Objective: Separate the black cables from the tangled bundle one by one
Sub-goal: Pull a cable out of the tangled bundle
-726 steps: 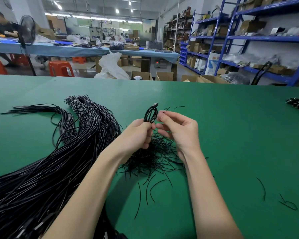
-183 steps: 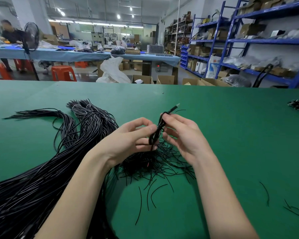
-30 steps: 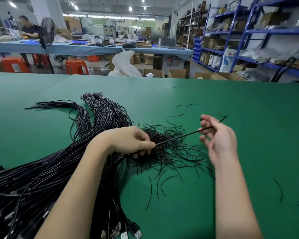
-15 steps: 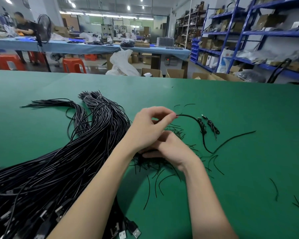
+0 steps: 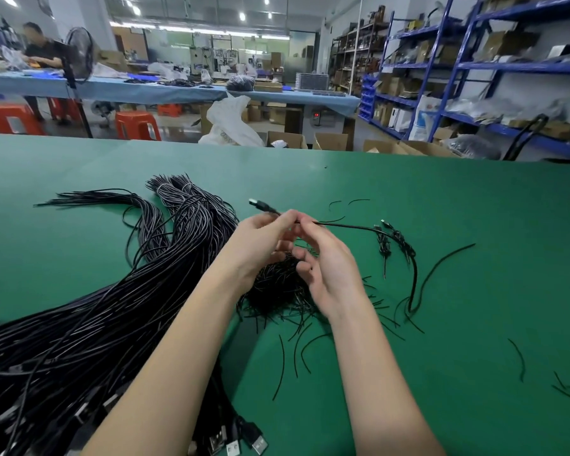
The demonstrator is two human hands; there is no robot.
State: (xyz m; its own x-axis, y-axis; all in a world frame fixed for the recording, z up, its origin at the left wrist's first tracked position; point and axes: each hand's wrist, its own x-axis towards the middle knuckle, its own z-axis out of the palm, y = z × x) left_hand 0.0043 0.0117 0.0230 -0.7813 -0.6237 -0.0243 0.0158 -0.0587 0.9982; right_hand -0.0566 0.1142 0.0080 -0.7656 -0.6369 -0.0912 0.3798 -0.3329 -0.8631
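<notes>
Green matting [image 5: 441, 373] covers the table, with the bundle [image 5: 79, 324] nearest, at left. Above a tie heap [image 5: 277, 287], left hand [image 5: 260, 245] and right hand [image 5: 326, 268] pinch one cable [image 5: 349, 226]. Beyond stand stools [image 5: 137, 125], a blue bench [image 5: 165, 92], and shelving [image 5: 494, 67].

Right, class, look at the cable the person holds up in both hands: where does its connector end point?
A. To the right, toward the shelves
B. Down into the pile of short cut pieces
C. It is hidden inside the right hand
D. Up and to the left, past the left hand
D: the cable's connector sticks out up and left beyond the left hand, while the right hand pinches the cable beside it.
</notes>
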